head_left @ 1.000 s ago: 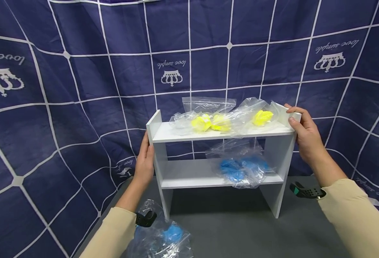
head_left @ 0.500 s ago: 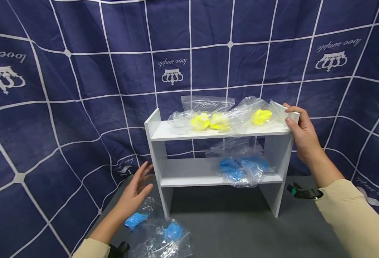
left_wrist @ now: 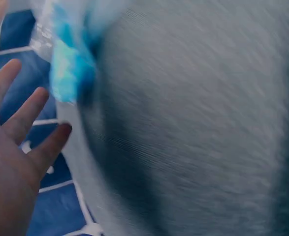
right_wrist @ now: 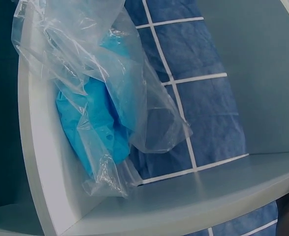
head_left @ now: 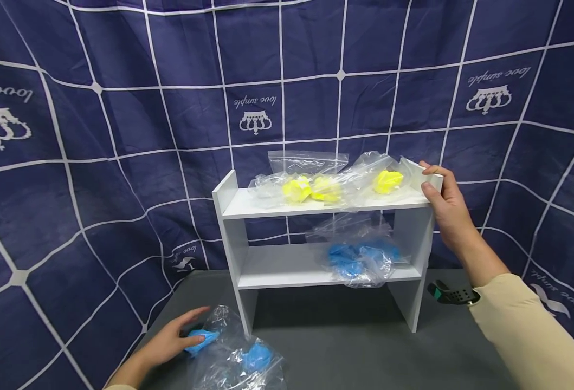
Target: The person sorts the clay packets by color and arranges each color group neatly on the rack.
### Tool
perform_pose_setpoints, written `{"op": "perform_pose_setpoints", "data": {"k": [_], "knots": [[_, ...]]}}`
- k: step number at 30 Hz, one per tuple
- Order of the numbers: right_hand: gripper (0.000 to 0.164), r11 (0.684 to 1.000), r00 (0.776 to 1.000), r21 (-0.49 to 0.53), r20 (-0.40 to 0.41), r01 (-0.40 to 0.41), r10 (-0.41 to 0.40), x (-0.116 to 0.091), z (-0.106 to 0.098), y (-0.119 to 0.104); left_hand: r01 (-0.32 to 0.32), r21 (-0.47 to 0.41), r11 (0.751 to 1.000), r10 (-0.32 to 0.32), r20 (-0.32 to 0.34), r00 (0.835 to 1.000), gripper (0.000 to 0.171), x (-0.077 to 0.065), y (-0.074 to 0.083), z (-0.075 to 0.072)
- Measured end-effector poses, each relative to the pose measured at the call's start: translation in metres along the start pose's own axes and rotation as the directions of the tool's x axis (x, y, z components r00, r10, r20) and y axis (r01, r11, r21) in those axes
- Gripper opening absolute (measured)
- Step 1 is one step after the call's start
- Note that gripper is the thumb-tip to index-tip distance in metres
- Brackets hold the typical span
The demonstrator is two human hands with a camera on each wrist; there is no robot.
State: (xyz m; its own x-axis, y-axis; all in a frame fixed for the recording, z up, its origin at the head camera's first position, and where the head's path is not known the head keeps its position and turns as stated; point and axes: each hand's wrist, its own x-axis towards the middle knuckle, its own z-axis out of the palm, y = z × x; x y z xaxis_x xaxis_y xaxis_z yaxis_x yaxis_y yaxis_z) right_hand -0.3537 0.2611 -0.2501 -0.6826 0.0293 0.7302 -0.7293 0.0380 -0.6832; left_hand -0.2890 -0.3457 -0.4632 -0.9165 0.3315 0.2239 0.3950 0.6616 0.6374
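My right hand (head_left: 445, 208) grips the top of the right side panel of a white shelf unit (head_left: 326, 211), thumb on the near side. Low on the left, my left hand (head_left: 169, 336) is spread beside a blue bundle (head_left: 202, 341) with clear plastic around it. In the left wrist view the fingers (left_wrist: 28, 108) are apart, with the blurred blue bundle (left_wrist: 70, 69) beyond them; I cannot tell whether they touch. A second blue bundle (head_left: 256, 357) lies in a clear plastic bag (head_left: 218, 374) on the dark grey surface.
Clear bags with yellow bundles (head_left: 388, 182) lie on the top shelf. Bagged blue bundles (head_left: 345, 259) rest toward the right of the middle shelf (head_left: 277, 265), also seen as blue contents (right_wrist: 97, 123) in the right wrist view. A dark blue gridded curtain (head_left: 179, 119) hangs behind and at both sides.
My left hand has let go of the shelf unit's left side and moved down to the blue bundle on the surface. My right hand keeps its grip on the right panel.
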Motion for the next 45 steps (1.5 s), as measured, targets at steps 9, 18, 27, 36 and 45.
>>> {"op": "perform_pose_setpoints", "data": {"k": [9,18,27,36,45], "knots": [[0.023,1.000,1.000,0.002,-0.008,-0.006,0.006,-0.001,0.002,0.000,-0.009,-0.056,0.998,0.014,0.090,0.996,0.065,-0.013,-0.025,0.002],[0.032,1.000,1.000,0.019,-0.009,-0.017,0.017,-0.003,0.004,0.000,-0.135,0.076,0.988,0.132,0.040,0.990,0.052,-0.016,-0.032,0.007],[0.041,0.999,0.999,-0.017,0.025,-0.041,0.041,-0.001,0.005,-0.002,-0.172,0.070,0.983,0.172,-0.002,0.985,0.048,-0.015,-0.038,0.012],[0.043,0.997,0.997,-0.049,0.034,-0.066,0.068,-0.003,0.006,-0.003,-0.070,0.066,0.995,0.068,0.029,0.997,0.038,-0.019,-0.037,0.003],[0.046,0.998,0.999,-0.038,0.019,-0.049,0.050,-0.002,0.004,-0.003,0.037,-0.132,0.991,-0.030,0.056,0.998,0.041,-0.017,-0.002,-0.016]]}}
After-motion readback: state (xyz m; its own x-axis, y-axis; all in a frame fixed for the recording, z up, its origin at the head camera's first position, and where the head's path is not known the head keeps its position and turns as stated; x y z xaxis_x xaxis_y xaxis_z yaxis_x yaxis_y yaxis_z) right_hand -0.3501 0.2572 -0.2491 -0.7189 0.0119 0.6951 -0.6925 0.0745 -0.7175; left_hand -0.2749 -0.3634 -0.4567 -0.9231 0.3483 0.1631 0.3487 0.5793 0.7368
